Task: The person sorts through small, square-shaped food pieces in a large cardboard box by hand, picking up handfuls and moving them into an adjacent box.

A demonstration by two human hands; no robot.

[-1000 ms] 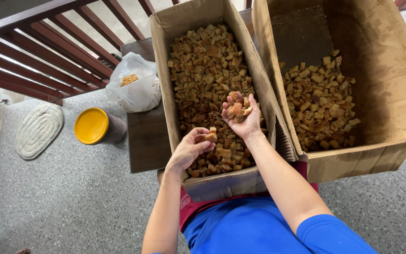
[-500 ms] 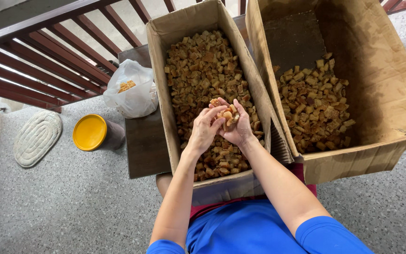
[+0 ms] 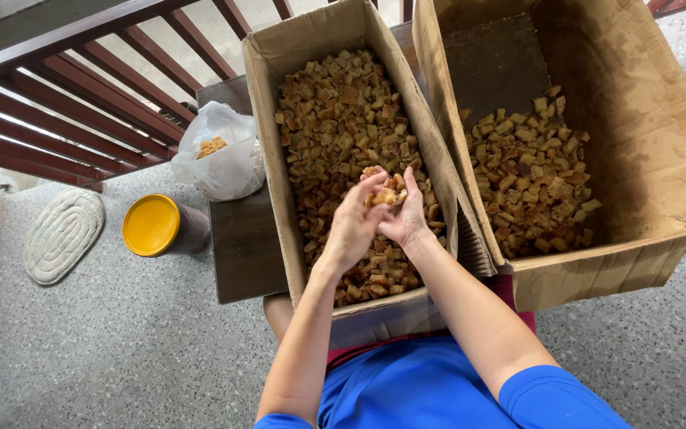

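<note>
Both my hands are cupped together over the left cardboard box [image 3: 267, 119], which is filled with small brown bread cubes [image 3: 335, 111]. My left hand [image 3: 353, 225] and my right hand [image 3: 407, 216] press side to side and hold a small heap of the cubes [image 3: 384, 195] between them. A second, larger cardboard box [image 3: 637, 103] stands to the right, with a shallower layer of the same brown cubes [image 3: 526, 179] in its near half.
A white plastic bag [image 3: 220, 155] with a few cubes sits on a dark low table [image 3: 244, 238] left of the boxes. A yellow-lidded tub [image 3: 152, 225] and an oval mat [image 3: 61, 236] lie on the speckled floor. A red-brown railing [image 3: 73, 95] runs along the upper left.
My hands were apart, the right one raised with cubes and the left down in the box. They have come together, cupping the cubes between them over the left box.
</note>
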